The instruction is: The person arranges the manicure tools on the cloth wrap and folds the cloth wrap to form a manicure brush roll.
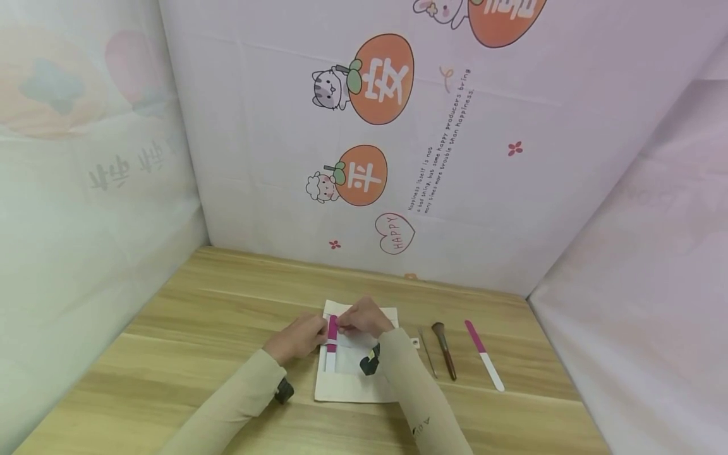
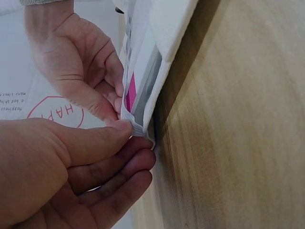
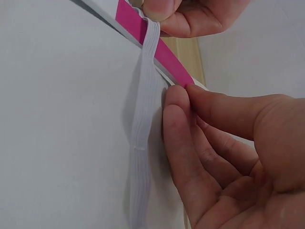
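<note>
A pink-and-white nail file [image 1: 332, 330] lies along the left side of an opened white fabric case [image 1: 354, 392]. A white elastic band [image 3: 141, 119] crosses over the file. My right hand [image 1: 366, 317] pinches the pink end of the file between thumb and fingers, as the right wrist view shows. At the case's left edge, my left hand [image 1: 299, 337] pinches the elastic band, thumb on top and fingers beneath. The left wrist view has the file's pink part [image 2: 130, 93] behind the lifted band.
Right of the case lie a thin metal tool [image 1: 428, 354], a brush [image 1: 445, 351] with a brown handle, and another pink-and-white nail file [image 1: 483, 355]. All rest on the wooden table [image 1: 227, 303]. Printed cloth walls [image 1: 273, 189] stand behind and at both sides.
</note>
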`<action>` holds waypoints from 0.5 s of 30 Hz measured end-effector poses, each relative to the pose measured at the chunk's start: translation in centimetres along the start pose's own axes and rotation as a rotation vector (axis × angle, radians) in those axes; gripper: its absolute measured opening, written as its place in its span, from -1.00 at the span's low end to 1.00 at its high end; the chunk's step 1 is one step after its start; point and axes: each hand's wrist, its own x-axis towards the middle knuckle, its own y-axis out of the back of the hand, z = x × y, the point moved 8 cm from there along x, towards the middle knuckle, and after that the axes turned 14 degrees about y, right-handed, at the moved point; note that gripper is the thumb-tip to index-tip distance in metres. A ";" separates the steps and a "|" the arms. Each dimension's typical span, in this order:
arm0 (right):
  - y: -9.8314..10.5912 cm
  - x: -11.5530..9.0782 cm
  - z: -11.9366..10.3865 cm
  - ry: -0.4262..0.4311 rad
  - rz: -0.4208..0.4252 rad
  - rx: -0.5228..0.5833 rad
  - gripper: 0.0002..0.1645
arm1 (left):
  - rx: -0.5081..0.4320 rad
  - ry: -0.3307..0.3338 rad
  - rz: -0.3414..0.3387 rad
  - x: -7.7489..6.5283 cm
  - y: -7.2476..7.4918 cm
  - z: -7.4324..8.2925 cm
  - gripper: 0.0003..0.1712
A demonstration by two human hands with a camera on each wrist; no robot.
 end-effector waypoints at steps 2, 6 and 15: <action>0.0 0.0 0.0 0.004 0.001 0.006 -0.88 | 0.002 0.004 0.004 0.1 -0.1 0.0 -0.65; 0.3 -0.2 -0.1 0.021 0.001 -0.035 -0.87 | 0.014 -0.010 0.006 -0.1 -0.1 0.2 -0.68; 5.5 -2.9 0.5 0.003 0.022 -0.157 -0.78 | 0.006 -0.005 -0.034 -0.8 0.4 0.6 -0.86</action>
